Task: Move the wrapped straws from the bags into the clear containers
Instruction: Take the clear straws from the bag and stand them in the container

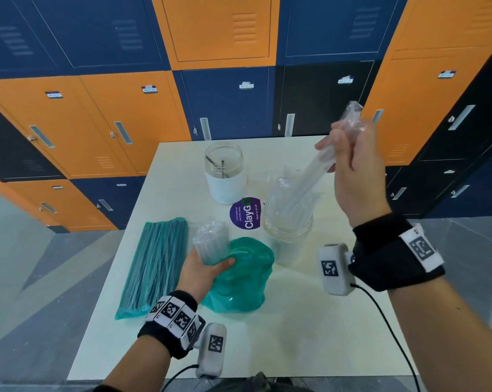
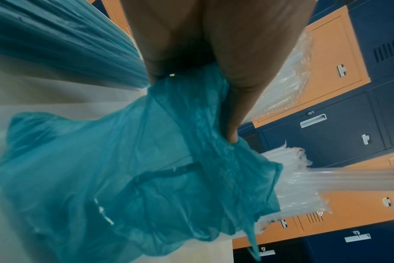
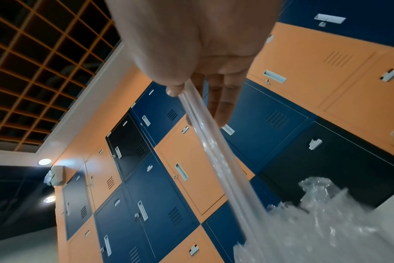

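Here the right hand [image 1: 355,171] is raised above the desk [image 1: 310,321], its thumb and fingers [image 3: 223,99] pinching a few clear wrapped straws [image 1: 318,165] that slant down toward the nearer clear container [image 1: 288,236], which already stands full of wrapped straws just right of the purple round sticker [image 1: 245,213]. The lower ends of the held straws look to be among those in the container, though the blur there makes that hard to settle. The left hand [image 1: 203,268] grips a bundle of wrapped straws [image 1: 212,241] poking up out of a crumpled teal bag [image 1: 239,284], with the fingers curled round the bundle and the bag's mouth. A second teal bag [image 1: 154,264], flat and full of straws, lies on the desk at the left beside that hand. Farther back stands another clear container [image 1: 225,174] with a white band.
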`<state>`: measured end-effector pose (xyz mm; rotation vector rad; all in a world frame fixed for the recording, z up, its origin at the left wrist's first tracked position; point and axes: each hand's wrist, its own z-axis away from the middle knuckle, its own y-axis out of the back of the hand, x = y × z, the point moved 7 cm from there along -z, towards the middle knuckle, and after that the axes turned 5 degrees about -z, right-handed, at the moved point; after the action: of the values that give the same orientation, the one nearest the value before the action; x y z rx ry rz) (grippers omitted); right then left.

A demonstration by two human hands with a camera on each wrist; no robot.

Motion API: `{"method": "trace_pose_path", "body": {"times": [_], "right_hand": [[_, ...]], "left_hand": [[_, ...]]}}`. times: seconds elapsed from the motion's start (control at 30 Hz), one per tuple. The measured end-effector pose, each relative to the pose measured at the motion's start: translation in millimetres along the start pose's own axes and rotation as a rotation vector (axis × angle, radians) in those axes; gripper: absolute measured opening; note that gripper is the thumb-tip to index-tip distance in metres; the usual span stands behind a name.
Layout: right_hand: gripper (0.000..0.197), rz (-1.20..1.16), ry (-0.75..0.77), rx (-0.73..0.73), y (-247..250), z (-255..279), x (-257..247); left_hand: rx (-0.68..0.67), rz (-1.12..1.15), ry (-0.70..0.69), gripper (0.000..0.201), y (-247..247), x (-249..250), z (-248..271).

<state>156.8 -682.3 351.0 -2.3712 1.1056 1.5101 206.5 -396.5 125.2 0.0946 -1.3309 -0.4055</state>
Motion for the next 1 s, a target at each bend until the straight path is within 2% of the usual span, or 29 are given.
{"method": "trace_pose_path", "body": {"times": [0.07, 0.13, 0.23, 0.3, 0.4, 0.5, 0.57, 0.73, 0.83, 0.9, 1.0], "right_hand": [[0.03, 0.022, -0.001, -0.055, -10.1, 7.0, 5.0], [0.028, 0.076, -0.034, -0.173, -28.5, 18.1, 22.7], [0.03, 0.329, -0.112, -0.35, -53.9, 36.9, 63.3], [0.03, 0.471, -0.124, -0.407, -62.7, 45.2, 78.5], [0.027, 0.444, -0.105, -0.396, -66.7, 47.6, 75.5], [0.021, 0.414, -0.01, -0.319, -67.7, 43.5, 62.5], [0.016, 0.485, 0.067, -0.287, -71.0, 45.3, 61.8], [0.007, 0.687, 0.192, -0.252, -79.0, 62.7, 76.3], [0.013, 0.752, 0.212, -0.252, -80.8, 61.8, 69.4], [0.022, 0.71, 0.194, -0.255, -81.3, 64.5, 58.0], [0.02, 0.426, 0.132, -0.353, -93.4, 79.1, 44.7]], "left_hand": [[-0.001, -0.006, -0.004, 0.055, -0.5, 0.8, -0.1], [-0.004, -0.014, -0.011, 0.054, -0.7, 2.0, -0.4], [0.002, -0.02, -0.018, 0.054, -0.3, 4.2, -0.2], [0.004, -0.014, -0.01, 0.055, -0.3, 4.3, -0.2], [0.006, -0.013, -0.007, 0.056, 0.2, 3.2, -1.0], [0.0, -0.017, -0.012, 0.061, 0.9, 0.8, -2.3], [-0.002, -0.011, -0.012, 0.065, 1.1, -0.3, -2.1], [-0.003, 0.005, 0.0, 0.057, 1.0, 0.1, -0.9], [-0.013, 0.019, 0.002, 0.053, 0.6, 1.3, 0.5], [-0.011, 0.022, -0.006, 0.047, 0.8, 4.7, 2.4], [-0.018, 0.03, -0.008, 0.04, -1.0, 9.2, 4.5]]}}
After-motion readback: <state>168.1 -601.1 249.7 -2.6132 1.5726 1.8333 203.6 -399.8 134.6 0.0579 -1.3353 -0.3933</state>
